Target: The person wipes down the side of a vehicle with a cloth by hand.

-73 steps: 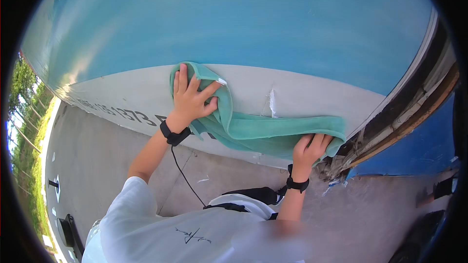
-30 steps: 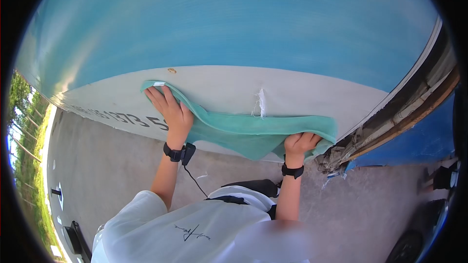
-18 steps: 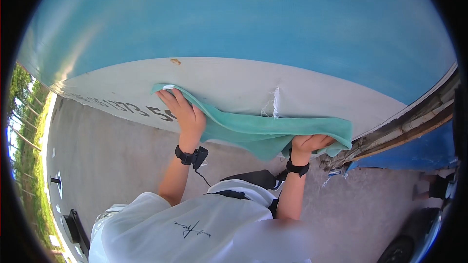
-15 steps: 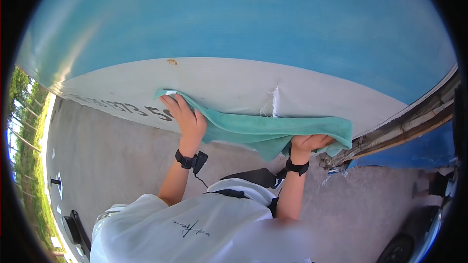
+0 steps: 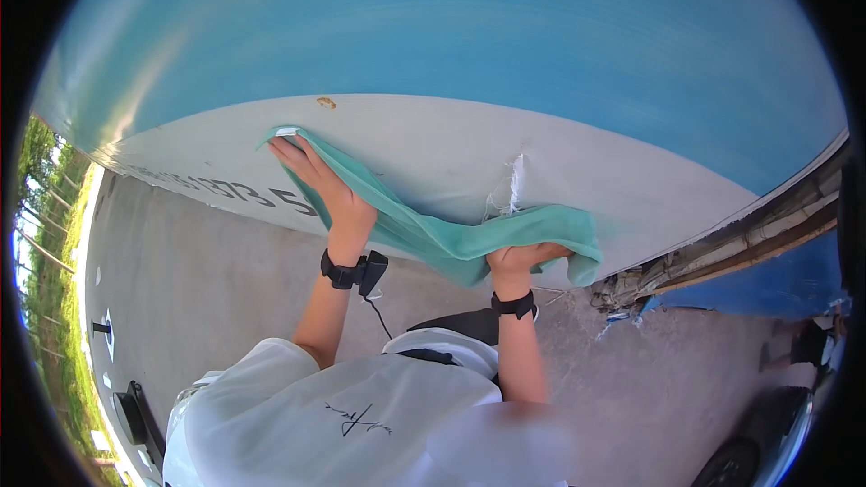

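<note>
Panel [image 5: 505, 36], blue over pale grey, across twelve o'clock. Green cloth [image 5: 451, 239], mid-view, stretched from ten to four over the pale part. Left hand [image 5: 329, 194], ten o'clock: fingers straight, laid flat; I'd press evenly. Right hand [image 5: 523, 259], four o'clock: fingers under a fold, pinch I cannot tell; I'd smooth that fold without snagging the frayed white strip [image 5: 517, 180], two o'clock.
</note>
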The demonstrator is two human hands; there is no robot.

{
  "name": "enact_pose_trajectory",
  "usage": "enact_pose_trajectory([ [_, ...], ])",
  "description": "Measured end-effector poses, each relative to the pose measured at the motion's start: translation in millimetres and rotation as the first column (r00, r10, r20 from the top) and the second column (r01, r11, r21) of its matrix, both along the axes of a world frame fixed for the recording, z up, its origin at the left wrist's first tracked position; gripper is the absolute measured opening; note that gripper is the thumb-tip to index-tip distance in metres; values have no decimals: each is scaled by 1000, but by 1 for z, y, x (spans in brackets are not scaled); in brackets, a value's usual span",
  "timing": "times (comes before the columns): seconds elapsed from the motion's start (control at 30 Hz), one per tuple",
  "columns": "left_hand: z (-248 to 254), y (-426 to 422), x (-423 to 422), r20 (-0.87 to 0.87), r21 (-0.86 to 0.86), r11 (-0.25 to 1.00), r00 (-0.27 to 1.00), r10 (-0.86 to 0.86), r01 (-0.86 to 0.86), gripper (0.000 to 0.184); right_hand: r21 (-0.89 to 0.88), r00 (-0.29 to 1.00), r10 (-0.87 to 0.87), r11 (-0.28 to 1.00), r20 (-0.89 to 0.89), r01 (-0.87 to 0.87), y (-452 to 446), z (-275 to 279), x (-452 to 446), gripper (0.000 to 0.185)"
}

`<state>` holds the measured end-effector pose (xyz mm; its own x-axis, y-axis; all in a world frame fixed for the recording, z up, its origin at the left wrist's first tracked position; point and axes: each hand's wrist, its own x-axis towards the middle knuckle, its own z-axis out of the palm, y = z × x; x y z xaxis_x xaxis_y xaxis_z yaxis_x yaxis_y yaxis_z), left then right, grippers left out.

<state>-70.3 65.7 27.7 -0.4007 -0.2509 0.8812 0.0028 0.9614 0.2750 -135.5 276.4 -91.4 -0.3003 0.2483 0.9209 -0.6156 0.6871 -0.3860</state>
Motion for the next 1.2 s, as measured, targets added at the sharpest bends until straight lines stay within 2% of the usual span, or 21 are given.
enact_pose_trajectory([
  [0.07, 11, 19, -2, -30, 24, 999, 999, -37, 38, 75, 183, 999, 32, 983, 24, -35, -22, -19, 10, 48],
  [0.17, -20, 38, -9, -5, -31, 997, 998, -69, 69, 75, 288, 943, 297, 900, 147, -328, -40, -42, 14, 38],
  [0.27, -60, 59, -6, 179, -177, 978, 981, -77, 110, 75, 275, 887, 377, 852, 265, -444, -52, -65, 15, 35],
  [0.3, -64, 60, -5, 188, -167, 979, 979, -84, 116, 74, 246, 833, 432, 815, 345, -524, -55, -67, 10, 37],
  [0.37, -70, 62, -3, 212, -145, 981, 972, -97, 129, 72, 283, 881, 375, 846, 290, -453, -55, -74, 10, 38],
  [0.5, -61, 53, -4, 212, -196, 974, 975, -72, 115, 70, 331, 921, 310, 866, 234, -376, -37, -45, 16, 39],
  [0.6, -49, 38, -2, 171, -193, 980, 985, -15, 49, 72, 318, 863, 305, 837, 403, -445, -19, -23, 17, 38],
  [0.67, -33, 32, 0, 90, -137, 990, 996, -3, 16, 73, 300, 922, 253, 891, 293, -340, -11, -27, 7, 37],
  [0.73, -24, 28, 7, 92, -74, 997, 996, -15, 21, 74, 252, 961, 212, 934, 178, -252, 2, -20, -2, 36],
  [0.83, -23, 30, 21, 118, -2, 1000, 993, -22, 22, 74, 168, 992, 33, 984, 123, -53, 34, 0, -9, 45],
  [0.9, -22, 35, 26, 130, 65, 997, 990, -48, 40, 74, 49, 979, 1, 999, 204, -11, 58, 2, -14, 64],
  [0.97, -20, 38, 32, 156, 127, 990, 984, -84, 64, 75, -100, 994, -39, 994, 104, 49, 76, 12, -20, 80],
  [1.07, -15, 45, 34, 166, 178, 979, 977, -134, 104, 77, -149, 993, -17, 988, 114, 34, 100, 10, -25, 83],
  [1.2, -12, 56, 27, 172, 185, 976, 974, -150, 118, 81, -47, 980, -18, 999, 197, 27, 123, 9, -16, 63],
])
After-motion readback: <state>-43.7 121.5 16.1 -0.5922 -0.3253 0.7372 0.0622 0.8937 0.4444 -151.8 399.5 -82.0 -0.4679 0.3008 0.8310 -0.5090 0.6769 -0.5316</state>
